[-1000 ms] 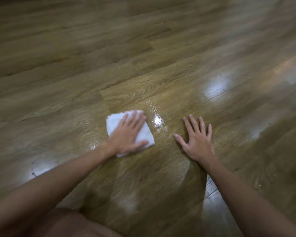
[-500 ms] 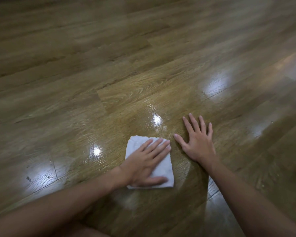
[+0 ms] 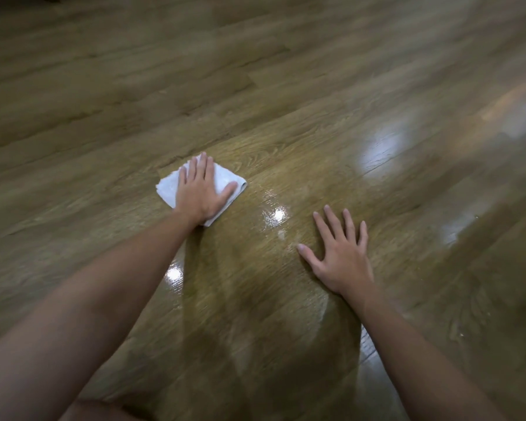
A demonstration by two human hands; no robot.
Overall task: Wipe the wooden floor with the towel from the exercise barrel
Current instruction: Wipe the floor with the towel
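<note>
A small folded white towel (image 3: 168,187) lies flat on the glossy wooden floor (image 3: 286,123), left of centre. My left hand (image 3: 199,191) presses down on it with straight, spread fingers, covering most of the cloth. My right hand (image 3: 340,255) rests flat on the bare floor to the right, fingers spread, apart from the towel. Between the two hands the boards shine with a wet-looking streak (image 3: 275,215). The exercise barrel is not in view.
Wooden planks fill the whole view, with bright light reflections at the right (image 3: 380,147) and near my left forearm (image 3: 174,273). My knee shows at the bottom edge (image 3: 104,411).
My left hand has slid the towel away from me and to the left, from beside my right hand to farther out on the floor. My right hand has stayed planted.
</note>
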